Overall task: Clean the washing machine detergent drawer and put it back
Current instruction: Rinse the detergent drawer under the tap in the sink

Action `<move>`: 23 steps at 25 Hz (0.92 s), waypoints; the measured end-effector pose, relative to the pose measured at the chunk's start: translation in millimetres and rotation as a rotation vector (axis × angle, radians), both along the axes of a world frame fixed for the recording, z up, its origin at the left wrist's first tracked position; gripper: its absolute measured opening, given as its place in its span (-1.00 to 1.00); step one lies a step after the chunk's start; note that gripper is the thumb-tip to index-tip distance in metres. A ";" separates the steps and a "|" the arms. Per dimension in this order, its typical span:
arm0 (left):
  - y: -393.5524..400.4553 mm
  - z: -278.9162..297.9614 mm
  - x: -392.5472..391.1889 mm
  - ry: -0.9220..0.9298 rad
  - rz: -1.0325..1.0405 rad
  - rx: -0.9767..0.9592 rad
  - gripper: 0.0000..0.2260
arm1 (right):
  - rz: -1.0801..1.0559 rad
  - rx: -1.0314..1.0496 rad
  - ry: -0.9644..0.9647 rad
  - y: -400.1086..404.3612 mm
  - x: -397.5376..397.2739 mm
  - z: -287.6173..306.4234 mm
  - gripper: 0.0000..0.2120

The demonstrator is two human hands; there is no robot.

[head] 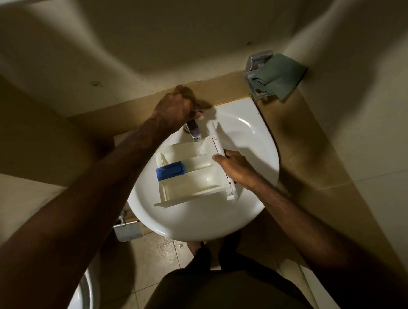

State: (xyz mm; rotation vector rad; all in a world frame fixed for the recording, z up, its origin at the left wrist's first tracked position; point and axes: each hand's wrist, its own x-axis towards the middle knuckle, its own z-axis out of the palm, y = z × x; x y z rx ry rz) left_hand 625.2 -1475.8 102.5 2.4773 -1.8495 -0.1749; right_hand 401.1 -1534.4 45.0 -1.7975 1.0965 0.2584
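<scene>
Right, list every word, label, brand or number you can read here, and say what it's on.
No readable text anywhere in this view.
Blue insert in the detergent drawer: faint marks on its top, too small and blurred to read.
Tap, sink, green cloth: no lettering visible.

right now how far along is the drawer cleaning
Done: the drawer is out of the machine and lies in the sink. In hand: the right hand grips its front panel, holding one compartment under the tap, while the left hand is on the tap's top. Whether water is running is hard to tell. Left: rinsing the other compartments and the blue insert, then refitting the drawer.
</scene>
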 end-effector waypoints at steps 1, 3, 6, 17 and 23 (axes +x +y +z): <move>-0.5 0.8 0.1 0.001 0.012 0.010 -0.53 | 0.002 0.000 -0.001 0.1 -0.4 -0.7 -0.65; 0.4 0.9 1.5 0.003 0.027 0.017 -0.52 | -0.001 0.001 0.000 0.5 -1.0 -1.8 -0.65; 20.7 -10.2 -7.1 0.109 0.154 -0.276 -0.66 | -0.001 -0.004 -0.004 1.7 -2.0 -3.6 -0.62; 88.1 -87.4 -102.8 0.392 0.186 -0.007 -0.59 | 0.003 -0.091 -0.008 19.7 -10.9 -11.6 -0.64; 75.6 -96.3 -86.3 0.424 0.195 -0.019 -0.67 | -0.085 -0.129 -0.040 35.4 -17.8 -14.4 -0.49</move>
